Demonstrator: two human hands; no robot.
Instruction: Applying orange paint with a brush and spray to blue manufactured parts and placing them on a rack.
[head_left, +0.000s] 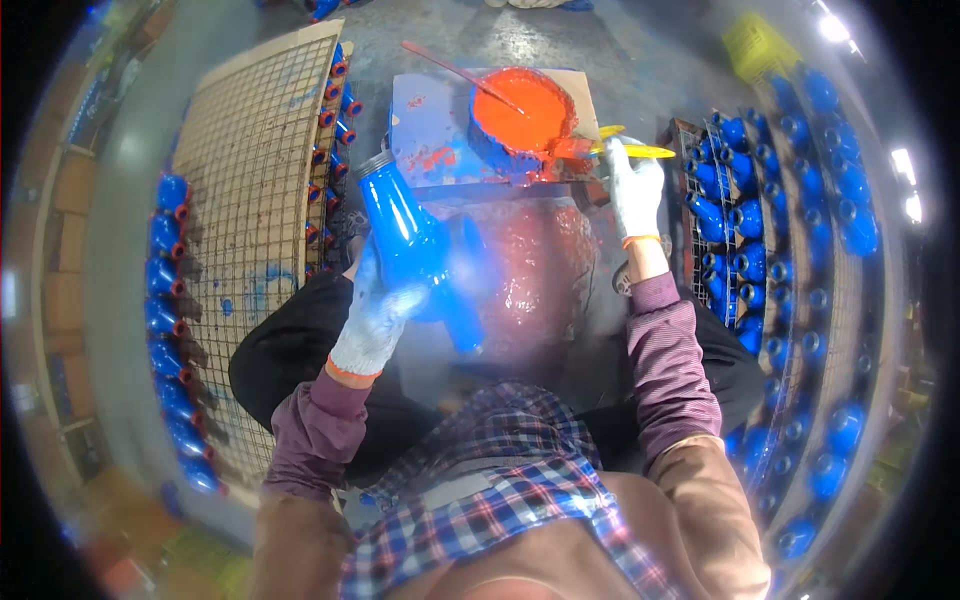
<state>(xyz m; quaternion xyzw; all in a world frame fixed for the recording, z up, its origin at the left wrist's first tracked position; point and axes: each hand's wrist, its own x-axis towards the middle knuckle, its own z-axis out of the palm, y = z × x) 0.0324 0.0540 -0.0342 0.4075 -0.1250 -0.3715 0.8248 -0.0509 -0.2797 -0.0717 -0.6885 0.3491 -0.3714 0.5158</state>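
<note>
My left hand (pixel 380 310), in a white glove, grips a blue-painted metal pipe fitting (pixel 415 245) with a bare metal end, held tilted over my lap. My right hand (pixel 635 190), also gloved, holds a yellow-handled paintbrush (pixel 630 150) whose bristle end rests at the rim of a tub of orange-red paint (pixel 525 115). A stirring stick (pixel 455 70) leans in the tub. The tub stands on a paint-smeared blue board (pixel 430 140). Below it lies a plastic-covered surface stained red (pixel 535 270).
A wire mesh rack (pixel 250 200) lies on my left, with blue fittings with red ends (pixel 170 290) along its edges. More blue fittings (pixel 790 220) fill a rack on my right. A yellow crate (pixel 755 45) sits at the far right.
</note>
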